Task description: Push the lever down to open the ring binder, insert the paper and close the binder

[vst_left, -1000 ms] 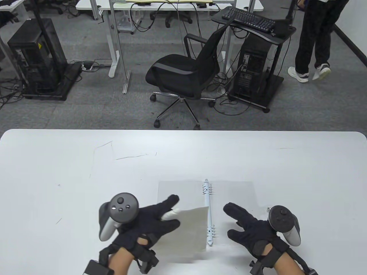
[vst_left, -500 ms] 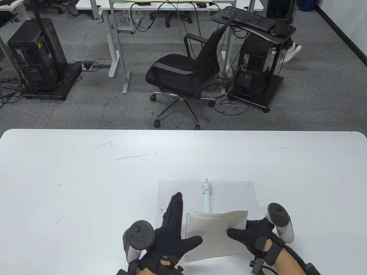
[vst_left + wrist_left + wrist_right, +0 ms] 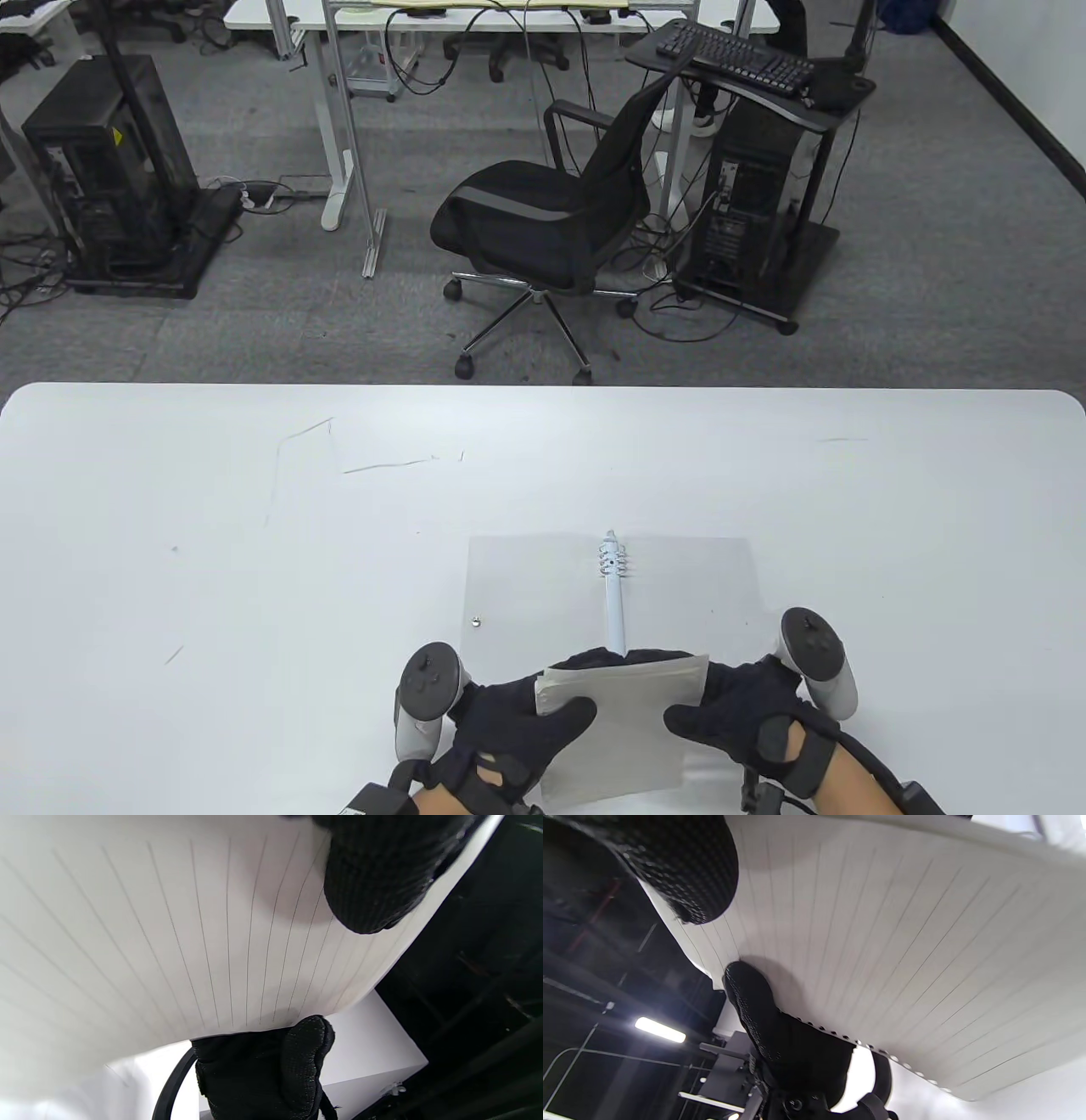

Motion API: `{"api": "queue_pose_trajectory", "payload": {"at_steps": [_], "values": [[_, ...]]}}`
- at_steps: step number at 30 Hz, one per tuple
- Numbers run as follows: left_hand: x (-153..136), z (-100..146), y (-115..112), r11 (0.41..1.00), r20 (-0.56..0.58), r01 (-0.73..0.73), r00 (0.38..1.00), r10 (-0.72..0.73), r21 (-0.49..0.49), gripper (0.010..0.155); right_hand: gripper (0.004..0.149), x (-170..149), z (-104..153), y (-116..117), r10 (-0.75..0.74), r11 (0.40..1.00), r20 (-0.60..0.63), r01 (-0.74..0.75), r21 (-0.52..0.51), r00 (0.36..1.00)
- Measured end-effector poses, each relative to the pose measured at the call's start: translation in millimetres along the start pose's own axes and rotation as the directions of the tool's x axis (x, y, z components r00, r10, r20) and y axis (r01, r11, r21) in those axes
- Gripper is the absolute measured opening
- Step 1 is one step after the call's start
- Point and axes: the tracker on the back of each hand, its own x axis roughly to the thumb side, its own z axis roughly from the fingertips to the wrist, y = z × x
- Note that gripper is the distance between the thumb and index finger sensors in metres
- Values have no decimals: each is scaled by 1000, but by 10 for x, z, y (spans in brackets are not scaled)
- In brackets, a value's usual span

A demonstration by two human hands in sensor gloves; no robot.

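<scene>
The clear-covered ring binder [image 3: 509, 577] lies open flat on the white table, its white ring spine [image 3: 614, 594] running toward me. The lined, punched paper [image 3: 624, 726] is held up above the binder's near half. My left hand [image 3: 517, 726] grips its left edge, thumb on top, fingers behind. My right hand [image 3: 730, 713] grips its right edge the same way. In the left wrist view the ruled paper [image 3: 169, 942] fills the frame under my thumb. The right wrist view shows the paper's [image 3: 903, 963] row of punched holes along one edge.
A small metal bit [image 3: 477, 621] lies on the binder's left cover. Faint pen scratches [image 3: 382, 465] mark the table farther back. Beyond the table's far edge stand an office chair [image 3: 551, 221] and computer carts.
The paper passed from my left hand alone to both hands. Both hands drew back toward me and lifted the sheet, which now stands steeper and covers the spine's near end.
</scene>
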Motion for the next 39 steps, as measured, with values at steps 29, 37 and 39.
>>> {"api": "queue_pose_trajectory", "payload": {"at_steps": [29, 37, 39], "values": [[-155, -8, -113, 985, -12, 168, 986, -169, -37, 52, 51, -303, -68, 131, 0, 1000, -72, 2, 22, 997], [-72, -39, -173, 982, 27, 143, 990, -140, -126, 51, 50, -265, -89, 180, -45, 998, -47, 47, 37, 998], [-167, -44, -138, 985, -17, 129, 991, -132, -118, 50, 49, -336, -90, 167, -2, 1000, -83, 3, 22, 997]]}}
